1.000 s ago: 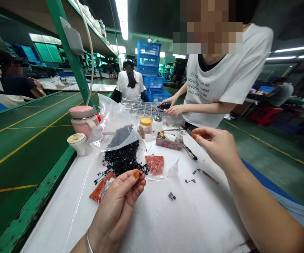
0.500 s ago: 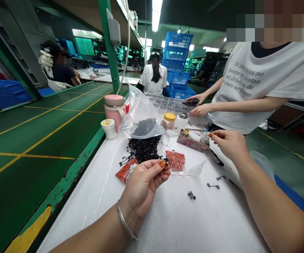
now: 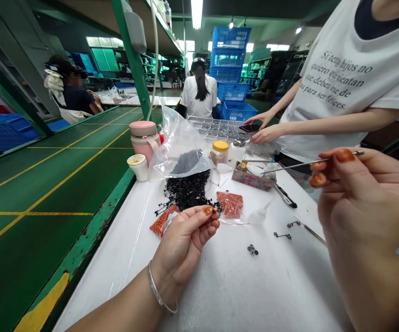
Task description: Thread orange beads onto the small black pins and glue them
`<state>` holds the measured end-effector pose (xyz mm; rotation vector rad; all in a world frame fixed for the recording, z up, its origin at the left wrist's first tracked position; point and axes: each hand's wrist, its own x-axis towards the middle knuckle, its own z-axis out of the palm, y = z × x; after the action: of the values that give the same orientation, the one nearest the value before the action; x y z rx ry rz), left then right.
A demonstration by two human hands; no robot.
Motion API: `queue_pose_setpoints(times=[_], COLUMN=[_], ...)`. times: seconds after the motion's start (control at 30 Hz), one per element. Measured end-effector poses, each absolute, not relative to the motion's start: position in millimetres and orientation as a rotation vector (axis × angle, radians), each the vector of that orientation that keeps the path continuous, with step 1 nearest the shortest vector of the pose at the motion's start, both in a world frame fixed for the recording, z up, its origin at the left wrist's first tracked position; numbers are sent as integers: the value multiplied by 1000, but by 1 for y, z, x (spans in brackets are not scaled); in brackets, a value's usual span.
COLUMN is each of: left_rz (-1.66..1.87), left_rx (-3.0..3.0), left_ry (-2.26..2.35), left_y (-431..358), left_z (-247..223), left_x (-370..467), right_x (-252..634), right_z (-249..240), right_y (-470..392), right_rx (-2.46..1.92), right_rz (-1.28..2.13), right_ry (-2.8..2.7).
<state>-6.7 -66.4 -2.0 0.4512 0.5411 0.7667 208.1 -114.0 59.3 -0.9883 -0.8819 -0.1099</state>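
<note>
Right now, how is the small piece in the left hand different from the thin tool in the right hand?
Size: the small piece in the left hand is tiny, while the thin tool in the right hand is long. Visibility: the small piece is partly covered, but much of the thin tool shows. Colour: the small piece looks dark with some orange; the thin tool looks silvery. Both are held above the white table.

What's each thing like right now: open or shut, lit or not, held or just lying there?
Left hand: pinching a small part
Right hand: gripping a thin metal tool
Pink flask: lid on
Yellow-lidded jar: lid on
Patterned box: open on top, things inside
Black parts: heaped loose
Black-handled tool: lying down
Blue crates: stacked
Ceiling light: lit
</note>
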Motion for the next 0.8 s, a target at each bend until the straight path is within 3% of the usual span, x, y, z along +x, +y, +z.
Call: queue_pose_setpoints(times=[0.1, 0.2, 0.8], left_rz=[759, 762, 754], left_rx=[465, 488, 561], left_ry=[548, 573, 593], left_y=[-67, -67, -70], left_z=[-2, -3, -3], left_x=[-7, -6, -4], right_x=[182, 170, 160], right_z=[56, 46, 25], right_y=[-125, -132, -129], right_rx=[-964, -973, -1133], right_rz=[235, 368, 351], right_ry=[-883, -921, -1005])
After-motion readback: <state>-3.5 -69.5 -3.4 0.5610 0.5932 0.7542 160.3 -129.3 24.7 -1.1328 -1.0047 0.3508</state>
